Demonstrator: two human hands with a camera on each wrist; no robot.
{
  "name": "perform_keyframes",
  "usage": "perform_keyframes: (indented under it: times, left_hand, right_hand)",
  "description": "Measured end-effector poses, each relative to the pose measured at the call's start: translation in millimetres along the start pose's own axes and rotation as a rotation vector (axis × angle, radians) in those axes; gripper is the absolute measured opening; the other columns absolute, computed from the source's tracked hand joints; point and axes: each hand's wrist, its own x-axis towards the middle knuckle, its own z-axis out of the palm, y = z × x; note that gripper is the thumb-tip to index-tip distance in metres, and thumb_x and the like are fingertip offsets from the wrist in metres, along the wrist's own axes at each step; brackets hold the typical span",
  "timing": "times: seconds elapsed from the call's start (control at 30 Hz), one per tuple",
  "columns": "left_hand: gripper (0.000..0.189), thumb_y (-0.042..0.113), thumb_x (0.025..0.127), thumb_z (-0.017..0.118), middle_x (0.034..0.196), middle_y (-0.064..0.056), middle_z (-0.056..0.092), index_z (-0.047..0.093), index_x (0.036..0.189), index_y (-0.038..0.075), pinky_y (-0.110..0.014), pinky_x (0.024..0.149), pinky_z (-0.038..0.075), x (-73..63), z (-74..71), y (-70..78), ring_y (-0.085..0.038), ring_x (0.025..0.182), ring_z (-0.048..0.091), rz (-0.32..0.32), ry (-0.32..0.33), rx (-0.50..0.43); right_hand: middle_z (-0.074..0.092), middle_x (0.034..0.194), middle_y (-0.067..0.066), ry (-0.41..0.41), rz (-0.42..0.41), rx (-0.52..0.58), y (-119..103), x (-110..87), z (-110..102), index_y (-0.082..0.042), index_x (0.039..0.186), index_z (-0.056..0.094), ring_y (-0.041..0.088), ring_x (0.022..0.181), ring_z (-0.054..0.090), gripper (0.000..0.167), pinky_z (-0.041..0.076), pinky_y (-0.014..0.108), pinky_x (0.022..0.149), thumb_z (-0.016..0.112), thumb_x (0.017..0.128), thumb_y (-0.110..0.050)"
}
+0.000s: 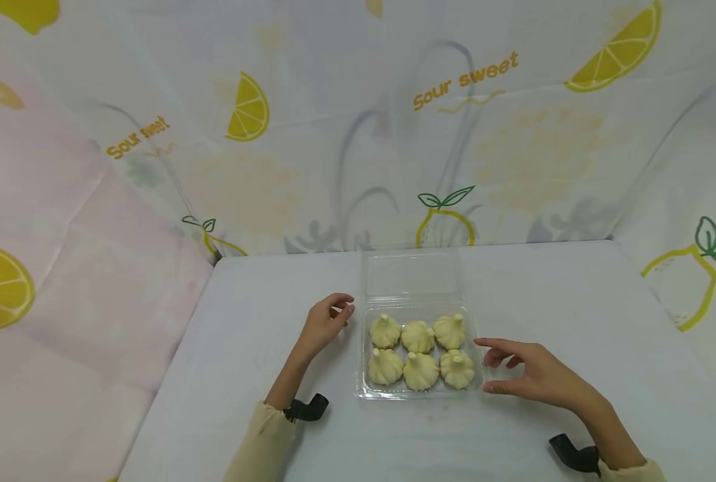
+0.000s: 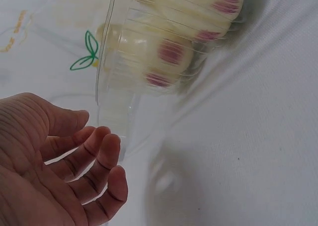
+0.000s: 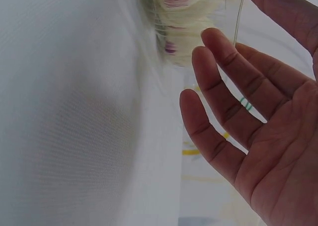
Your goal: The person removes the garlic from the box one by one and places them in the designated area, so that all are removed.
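- Container, clear plastic, one [image 1: 418, 396]: set on the white tabletop [image 1: 261, 321], between the two hands; its lid [image 1: 415, 274] is folded back on the far side.
- Garlic bulbs, six [image 1: 418, 337]: arranged in the container in two rows of three, stems mostly upward; purple-streaked undersides are seen through the plastic in the wrist views.
- Left hand, one [image 1: 328, 323]: held just beside the container's far left part, near the lid; fingers loosely bent, nothing gripped.
- Right hand, one [image 1: 532, 373]: held at the container's right edge; thumb and forefinger are parted, nothing is pinched; whether the plastic is touched cannot be told.
- Step in hand: judged to be the placing of both hands about a filled, uncovered container.
- Next move: judged to call for a fingertip grip on the lid's free edge, if covering is intended, with the container steadied; otherwise for both sides to be gripped evenly. Raised stems could be caught by a lowered lid.
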Motion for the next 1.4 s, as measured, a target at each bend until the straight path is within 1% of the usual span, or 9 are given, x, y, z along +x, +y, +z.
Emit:
perform_keyframes:
  times: [0.2,0.33,0.47,0.57,0.77,0.9,1.03,1.23,1.4]
  left_hand:
    - [0.021,0.016,0.097,0.065,0.095,-0.005,0.066,0.067,0.115,0.007,-0.027,0.060,0.051,-6.0,-6.2,2.7,-0.015,0.074,0.062,0.028,0.011,0.021]
    - [0.021,0.017,0.097,0.065,0.096,-0.004,0.066,0.068,0.115,0.008,-0.028,0.063,0.051,-10.8,-8.6,3.8,-0.017,0.079,0.062,0.055,0.003,0.044]
    - [0.022,0.019,0.096,0.066,0.098,-0.002,0.065,0.069,0.116,0.009,-0.029,0.068,0.052,-16.4,-10.0,4.4,-0.017,0.084,0.061,0.101,-0.005,0.069]
    - [0.021,0.017,0.095,0.068,0.096,0.001,0.063,0.070,0.115,0.010,-0.029,0.070,0.052,-21.8,-11.9,6.7,-0.015,0.085,0.061,0.146,-0.017,0.069]
    - [0.021,0.020,0.093,0.071,0.092,0.005,0.061,0.071,0.113,0.014,-0.027,0.065,0.051,-31.4,-14.6,13.6,-0.014,0.080,0.056,0.241,-0.082,0.067]
    - [0.022,0.021,0.091,0.074,0.094,0.002,0.062,0.072,0.112,0.014,-0.026,0.062,0.049,-36.6,-13.7,17.2,-0.018,0.081,0.056,0.277,-0.122,0.061]
    - [0.025,0.020,0.088,0.077,0.095,-0.004,0.062,0.072,0.110,0.010,-0.026,0.062,0.048,-41.7,-11.1,21.2,-0.022,0.080,0.056,0.306,-0.151,0.067]
    - [0.028,0.023,0.086,0.079,0.096,-0.009,0.061,0.073,0.109,0.009,-0.026,0.062,0.045,-46.4,-4.7,23.6,-0.024,0.079,0.055,0.321,-0.191,0.087]
    - [0.027,0.026,0.085,0.079,0.097,-0.009,0.061,0.074,0.107,0.010,-0.026,0.063,0.045,-48.8,0.0,24.8,-0.023,0.079,0.055,0.338,-0.200,0.097]
  right_hand:
    - [0.066,0.099,-0.005,-0.017,0.010,0.015,0.9,2.6,-0.3,-0.005,0.137,0.055,0.014,0.090,0.064,0.066,0.054,0.033,0.073,0.084,0.080,-0.022]
    - [0.066,0.099,-0.005,-0.020,0.010,0.023,1.5,3.1,-0.4,-0.005,0.137,0.055,0.014,0.090,0.064,0.066,0.053,0.034,0.073,0.084,0.080,-0.021]
    - [0.066,0.099,-0.006,-0.017,0.008,0.029,0.8,2.7,-0.4,-0.007,0.138,0.055,0.014,0.090,0.064,0.066,0.053,0.034,0.073,0.084,0.080,-0.021]
    - [0.066,0.099,-0.006,-0.017,-0.001,0.032,-0.3,2.8,0.0,-0.007,0.138,0.055,0.015,0.090,0.064,0.066,0.053,0.034,0.073,0.084,0.080,-0.021]
    - [0.067,0.099,-0.006,-0.019,-0.003,0.037,-2.2,2.8,0.7,-0.005,0.137,0.056,0.014,0.090,0.064,0.065,0.053,0.034,0.073,0.083,0.081,-0.021]
    - [0.067,0.100,-0.005,-0.020,-0.007,0.043,-2.8,2.1,0.5,-0.005,0.137,0.055,0.015,0.090,0.064,0.065,0.053,0.034,0.073,0.083,0.081,-0.021]
    - [0.067,0.099,-0.006,-0.016,0.008,0.042,-3.0,1.3,0.1,-0.006,0.137,0.056,0.014,0.090,0.064,0.065,0.053,0.034,0.073,0.083,0.081,-0.023]
    - [0.066,0.100,-0.006,-0.022,0.008,0.039,-3.4,0.3,-0.7,-0.005,0.138,0.054,0.015,0.090,0.064,0.066,0.053,0.034,0.073,0.083,0.081,-0.023]
    - [0.066,0.100,-0.006,-0.025,0.015,0.044,-3.4,0.2,-0.6,-0.004,0.138,0.054,0.015,0.089,0.064,0.067,0.053,0.034,0.072,0.083,0.080,-0.023]
